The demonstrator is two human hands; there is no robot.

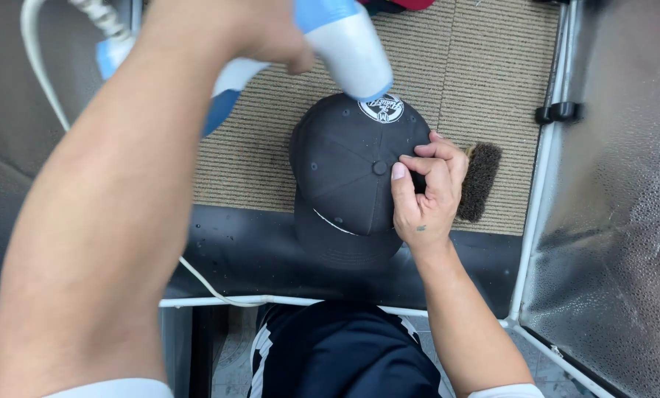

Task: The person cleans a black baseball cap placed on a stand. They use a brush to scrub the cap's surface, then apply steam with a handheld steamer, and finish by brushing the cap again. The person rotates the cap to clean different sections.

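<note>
From the head camera I look straight down on a dark baseball cap (345,166) that sits crown-up on a ribbed tan mat (485,66), its flat brim (341,247) pointing toward me and overhanging the glossy black ledge (256,250) at the mat's near edge. My right hand (427,193) rests on the cap's right side — thumb lying across the crown beside the top button (379,167), the other fingers curled and pressing into the fabric, so the hand is closed on the cap and pinning it in place. My left hand (253,29) is up at the top of the frame, wrapped around a white and blue handheld steamer (345,48); its white nozzle end points down and sits at the far edge of the crown, just above a round white embroidered emblem (381,110). I cannot tell whether the nozzle actually touches the fabric. A white hose (39,66) loops away from the steamer on the left side. Just beside the right hand, partly hidden behind its knuckles, a brown bristle brush (479,180) lies on the mat. A white tube frame (543,177) borders the mat on the right, and past it hangs a silvery sheet (617,206) beaded with droplets.
</note>
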